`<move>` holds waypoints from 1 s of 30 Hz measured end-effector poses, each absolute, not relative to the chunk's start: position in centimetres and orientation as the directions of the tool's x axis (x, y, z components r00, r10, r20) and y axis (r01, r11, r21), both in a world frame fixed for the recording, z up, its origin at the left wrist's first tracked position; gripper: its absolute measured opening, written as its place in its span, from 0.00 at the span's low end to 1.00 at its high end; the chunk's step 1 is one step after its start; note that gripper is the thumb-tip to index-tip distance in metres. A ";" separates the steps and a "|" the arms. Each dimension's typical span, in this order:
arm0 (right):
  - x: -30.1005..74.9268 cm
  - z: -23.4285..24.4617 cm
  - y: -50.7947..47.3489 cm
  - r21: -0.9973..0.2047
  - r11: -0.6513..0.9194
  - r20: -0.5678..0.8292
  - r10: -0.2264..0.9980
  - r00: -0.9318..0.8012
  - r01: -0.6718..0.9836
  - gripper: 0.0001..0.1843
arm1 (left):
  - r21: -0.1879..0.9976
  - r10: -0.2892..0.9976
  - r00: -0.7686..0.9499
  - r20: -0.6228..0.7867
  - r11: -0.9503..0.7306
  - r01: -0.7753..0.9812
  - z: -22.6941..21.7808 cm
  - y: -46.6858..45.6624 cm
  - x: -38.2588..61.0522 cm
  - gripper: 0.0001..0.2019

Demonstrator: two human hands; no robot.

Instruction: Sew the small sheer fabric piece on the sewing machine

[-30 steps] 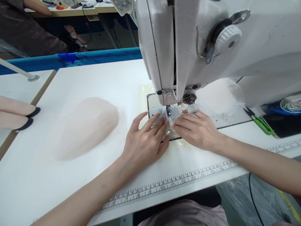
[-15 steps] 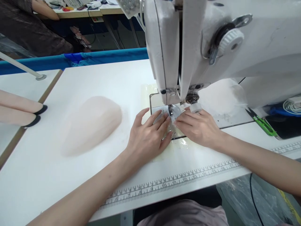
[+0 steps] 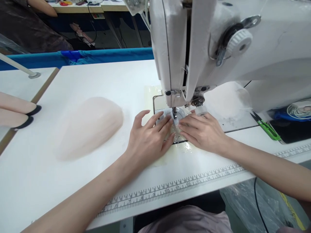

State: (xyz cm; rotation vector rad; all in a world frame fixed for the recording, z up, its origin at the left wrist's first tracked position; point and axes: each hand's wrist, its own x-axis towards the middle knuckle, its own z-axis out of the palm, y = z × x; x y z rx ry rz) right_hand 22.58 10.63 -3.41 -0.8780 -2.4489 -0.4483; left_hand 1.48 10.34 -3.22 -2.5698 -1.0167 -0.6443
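Note:
A small piece of sheer whitish fabric (image 3: 167, 114) lies under the presser foot (image 3: 174, 113) of a sewing machine (image 3: 170, 48). My left hand (image 3: 149, 137) rests left of the foot, fingers stretched and spread, with the tips pressing on the fabric. To the right of the foot, my right hand (image 3: 202, 131) has its fingers bent and held together at the fabric's edge; its fingertips are partly hidden. A white wrap (image 3: 201, 110) shows on one right finger. Below the hands is a shiny metal plate with clear film (image 3: 177, 137) around it.
A pale sheer fabric piece (image 3: 93, 126) lies to the left, and another (image 3: 225, 98) behind my right hand. Green-handled scissors (image 3: 268, 129) lie near a black object (image 3: 293, 131) at right. A printed ruler (image 3: 167, 191) runs along the front edge. Another person's arm (image 3: 42, 7) is at far left.
The whole view has shifted slightly, moving the table and things a little left. My hands stay on either side of the presser foot, with the left fingertips slightly closer to it.

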 end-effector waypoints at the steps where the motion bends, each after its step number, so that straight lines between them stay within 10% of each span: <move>1: 22.6 -3.4 10.6 0.129 0.739 0.549 0.502 -0.669 0.661 0.11 | -0.110 0.566 0.647 0.510 -0.704 0.702 -3.3 10.4 1.5 0.14; 30: 23.0 -3.5 11.4 0.079 0.694 0.398 0.636 -0.661 0.716 0.17 | 0.031 0.704 0.553 0.446 -0.630 0.776 -3.8 11.9 1.4 0.19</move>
